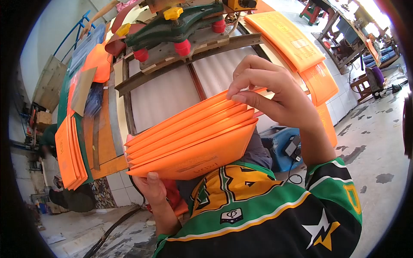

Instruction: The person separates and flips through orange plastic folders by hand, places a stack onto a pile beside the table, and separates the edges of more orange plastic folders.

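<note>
A fanned stack of several orange plastic folders [189,159] is held in front of my chest, with faint printing on the nearest one. My left hand [154,189] grips the stack at its lower left corner, thumb on the near face and the other fingers hidden behind. At the upper right corner, my right hand [271,88] is closed, thumb and fingertips pinched at the edge of the rearmost folder. Behind the stack lies the machine's bed with pale panels [165,96] in a metal frame.
A green press head [172,32] with yellow knobs and red feet stands over the bed. More orange folders [286,38] are piled on the right, others [69,152] on the left. A blue stool [275,146] carries a black adapter. Another person's arm [101,13] reaches in at upper left.
</note>
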A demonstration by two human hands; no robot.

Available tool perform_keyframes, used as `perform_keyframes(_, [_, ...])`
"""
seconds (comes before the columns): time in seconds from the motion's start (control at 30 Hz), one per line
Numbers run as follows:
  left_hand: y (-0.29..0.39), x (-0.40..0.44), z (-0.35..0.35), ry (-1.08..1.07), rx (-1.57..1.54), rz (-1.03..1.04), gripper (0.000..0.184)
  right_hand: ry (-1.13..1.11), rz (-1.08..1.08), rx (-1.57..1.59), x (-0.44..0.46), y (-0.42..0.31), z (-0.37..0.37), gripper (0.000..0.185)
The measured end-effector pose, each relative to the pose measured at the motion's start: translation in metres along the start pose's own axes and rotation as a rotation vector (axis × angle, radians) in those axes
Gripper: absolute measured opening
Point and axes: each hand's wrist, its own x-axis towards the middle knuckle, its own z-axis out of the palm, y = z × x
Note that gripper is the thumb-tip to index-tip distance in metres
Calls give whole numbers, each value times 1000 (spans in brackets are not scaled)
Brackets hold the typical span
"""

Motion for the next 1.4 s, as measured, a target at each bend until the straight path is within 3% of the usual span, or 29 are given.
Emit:
perform_keyframes(0.63, [-5,-1,-2,-3,9,-1,105,-107,18,-239,11,-14,-22,10])
perform_keyframes(1.03, [-3,1,1,9,42,7,106,-228,-40,-264,20,-18,-10,14])
perform_keyframes(1.4, [-4,1,2,25,35,12,107,-199,-83,-266,20,-11,0,14])
